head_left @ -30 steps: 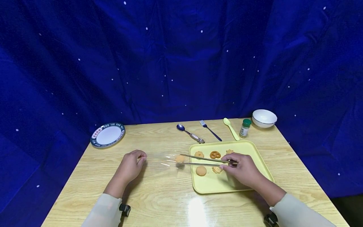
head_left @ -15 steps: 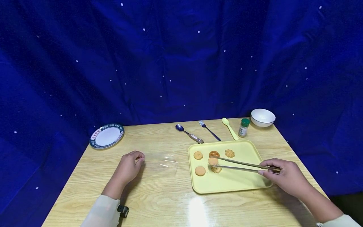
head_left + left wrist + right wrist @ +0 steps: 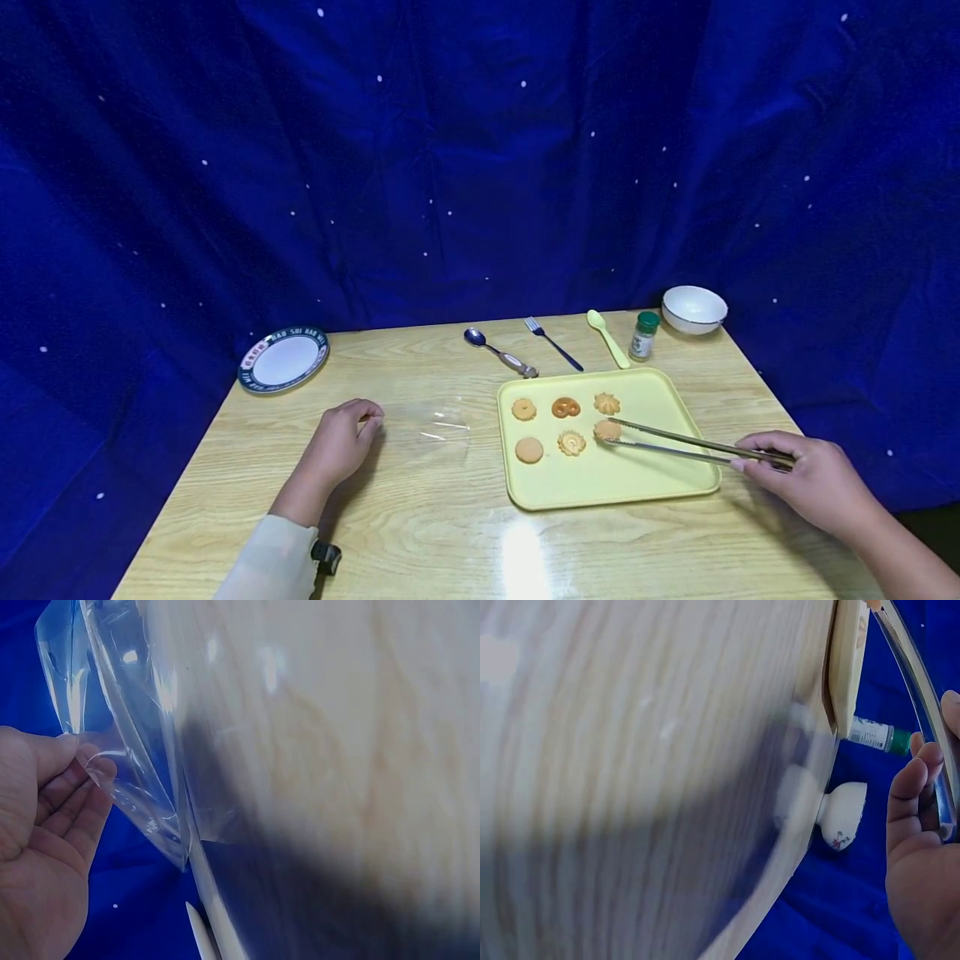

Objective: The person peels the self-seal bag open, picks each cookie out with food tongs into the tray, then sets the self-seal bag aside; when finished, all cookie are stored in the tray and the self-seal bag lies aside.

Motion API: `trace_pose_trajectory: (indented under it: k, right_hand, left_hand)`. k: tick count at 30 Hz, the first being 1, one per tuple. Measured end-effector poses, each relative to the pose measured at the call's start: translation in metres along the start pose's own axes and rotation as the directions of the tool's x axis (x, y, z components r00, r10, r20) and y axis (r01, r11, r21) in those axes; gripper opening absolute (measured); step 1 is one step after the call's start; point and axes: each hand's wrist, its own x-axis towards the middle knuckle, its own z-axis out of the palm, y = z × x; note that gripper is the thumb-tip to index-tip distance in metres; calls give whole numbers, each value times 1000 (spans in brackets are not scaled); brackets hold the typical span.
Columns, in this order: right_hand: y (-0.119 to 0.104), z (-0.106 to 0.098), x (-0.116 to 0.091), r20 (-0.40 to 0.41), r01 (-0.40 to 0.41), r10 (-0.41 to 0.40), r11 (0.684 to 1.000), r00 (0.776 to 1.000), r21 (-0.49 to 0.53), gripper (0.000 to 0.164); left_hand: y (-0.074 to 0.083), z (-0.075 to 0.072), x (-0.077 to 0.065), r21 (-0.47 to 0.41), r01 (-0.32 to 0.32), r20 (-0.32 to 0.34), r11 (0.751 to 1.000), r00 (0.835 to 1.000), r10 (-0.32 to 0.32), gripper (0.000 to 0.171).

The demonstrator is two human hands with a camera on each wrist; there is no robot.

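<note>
On the left of the table, my left hand (image 3: 343,442) pinches the edge of a clear plastic bag (image 3: 139,742) between thumb and fingers. My right hand (image 3: 813,479) grips a pair of metal tongs (image 3: 693,447) from the right. Between the tong tips is a round cookie (image 3: 607,430) over the yellow tray (image 3: 547,492); whether it touches the tray is unclear. Lying on the tray are a flower-shaped cookie (image 3: 524,409), a pretzel (image 3: 566,407), a star-shaped cookie (image 3: 607,403), a plain round cookie (image 3: 528,451) and a frilled cookie (image 3: 572,442).
Along the back stand or lie a plate (image 3: 285,358), a dark spoon (image 3: 498,352), a fork (image 3: 553,343), a pale yellow spoon (image 3: 608,339), a green-capped spice jar (image 3: 643,336) and a white bowl (image 3: 694,310). A blue curtain (image 3: 480,167) hangs behind the wooden table (image 3: 420,517).
The tongs and the cookie between them have moved right, from over the plastic bag to over the tray. My left hand keeps its pinch on the bag in about the same place.
</note>
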Motion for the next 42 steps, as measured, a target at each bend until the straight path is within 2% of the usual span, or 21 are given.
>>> trace_pose_trajectory:
  k: [7,15,30,38,42]
  right_hand:
    - [7,0,-2,1,7,-7,1000,1000,-22,17]
    - [13,-1,-4,18,-17,18,999,1000,-36,19]
    - [17,-5,-9,52,-88,87,996,995,19,23]
    - [16,-11,-10,80,-151,144,985,986,87,25]
    - [15,-12,-9,51,-176,172,982,984,67,27]
  left_hand:
    - [0,0,0,-7,7,16,1000,1000,-7,14]
    - [0,0,-1,-1,-23,-1,1000,1000,23,15]
    - [1,-1,1,-6,-19,8,1000,1000,19,15]
    - [2,-1,4,6,-35,3,999,999,35,14]
    - [3,-1,6,8,-38,-1,999,999,38,12]
